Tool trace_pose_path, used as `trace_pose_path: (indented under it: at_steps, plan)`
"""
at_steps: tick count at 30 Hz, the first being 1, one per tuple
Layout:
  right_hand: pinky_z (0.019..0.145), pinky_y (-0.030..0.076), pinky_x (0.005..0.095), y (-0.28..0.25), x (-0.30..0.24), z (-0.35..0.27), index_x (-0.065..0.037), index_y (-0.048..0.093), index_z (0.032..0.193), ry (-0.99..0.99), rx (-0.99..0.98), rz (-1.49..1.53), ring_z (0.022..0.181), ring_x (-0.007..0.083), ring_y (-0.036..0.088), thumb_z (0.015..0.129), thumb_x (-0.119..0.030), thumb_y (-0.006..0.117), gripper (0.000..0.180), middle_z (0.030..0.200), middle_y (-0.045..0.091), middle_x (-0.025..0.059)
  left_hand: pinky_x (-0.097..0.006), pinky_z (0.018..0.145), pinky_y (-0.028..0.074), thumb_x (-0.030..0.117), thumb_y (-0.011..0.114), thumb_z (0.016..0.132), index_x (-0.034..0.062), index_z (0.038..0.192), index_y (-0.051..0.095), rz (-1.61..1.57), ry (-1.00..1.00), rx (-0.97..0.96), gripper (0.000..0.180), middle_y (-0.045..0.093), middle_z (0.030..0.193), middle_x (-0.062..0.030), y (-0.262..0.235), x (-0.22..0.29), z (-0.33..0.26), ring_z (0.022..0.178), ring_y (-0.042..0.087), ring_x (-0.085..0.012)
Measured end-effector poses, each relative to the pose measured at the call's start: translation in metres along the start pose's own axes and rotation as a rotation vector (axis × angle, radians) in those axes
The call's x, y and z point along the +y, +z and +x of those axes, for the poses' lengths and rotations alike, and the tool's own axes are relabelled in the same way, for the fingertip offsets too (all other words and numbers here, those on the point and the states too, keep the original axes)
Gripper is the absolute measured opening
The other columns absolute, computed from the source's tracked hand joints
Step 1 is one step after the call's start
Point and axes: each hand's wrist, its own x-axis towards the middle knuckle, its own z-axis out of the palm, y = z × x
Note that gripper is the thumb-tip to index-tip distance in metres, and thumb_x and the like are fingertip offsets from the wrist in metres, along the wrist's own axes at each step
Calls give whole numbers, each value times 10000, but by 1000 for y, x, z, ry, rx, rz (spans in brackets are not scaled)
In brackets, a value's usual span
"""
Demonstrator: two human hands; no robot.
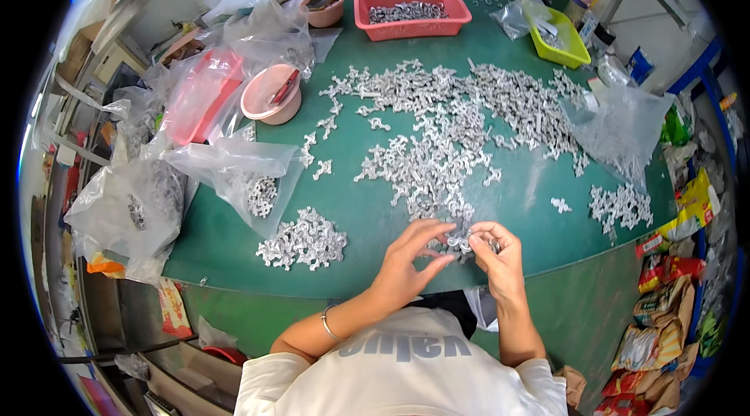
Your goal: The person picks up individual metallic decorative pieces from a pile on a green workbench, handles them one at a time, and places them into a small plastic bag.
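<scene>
1. Pieces of silver-grey metal with small rounded lobes [457, 242], between the fingertips of both hands, at the near end of a sprawling heap of similar silver-grey metal parts [437, 150].
2. Left hand [405, 260]: half open, thumb and forefinger curved apart with a clear gap between, tips right beside the pieces; cannot tell whether touching. Plain silver-coloured bangle [328, 322] around the wrist.
3. Right hand [501, 260]: thumb and forefinger drawn close together, pinching at the pieces; other fingers curled, with more grey metal partly hidden beneath; cannot tell how many.
4. To the left of the hands, nearer the table edge, a smaller loose mound of silver-grey parts [305, 240]; well to the right, a low scatter of the same kind [621, 207].
5. Under all of these, a smooth dark-green tabletop [226, 256]. Beyond the heap, a pink-red rectangular plastic basin [414, 30] with more metal parts inside.
</scene>
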Motion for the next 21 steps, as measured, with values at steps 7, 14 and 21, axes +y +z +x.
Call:
trace_pose_path:
  at_steps: [7, 14, 21]
  plan:
    - [626, 382, 180, 7, -4, -22, 18, 600, 956, -159, -32, -90, 674, 44, 481, 772, -31, 631, 193, 753, 574, 3, -241, 714, 521, -97, 639, 698, -28, 946, 622, 95, 50, 21, 257, 593, 892, -106, -6, 7, -19, 798, 585, -148]
    - [558, 307, 187, 0, 5, -40, 17, 615, 989, -307, -122, -205, 548, 55, 355, 714, -3, 656, 279, 651, 475, -3, -259, 731, 519, -107, 647, 685, -58, 917, 614, -30, 26, 5, 240, 598, 882, -128, -8, 2, -37, 793, 592, -168]
    - [496, 304, 190, 4, 36, -55, 21, 612, 857, -134, -94, 74, 531, 48, 396, 793, -42, 603, 91, 629, 510, 14, -225, 613, 490, -22, 605, 784, -68, 848, 592, -423, -268, -81, 79, 594, 768, -90, -9, -13, -61, 667, 575, -111]
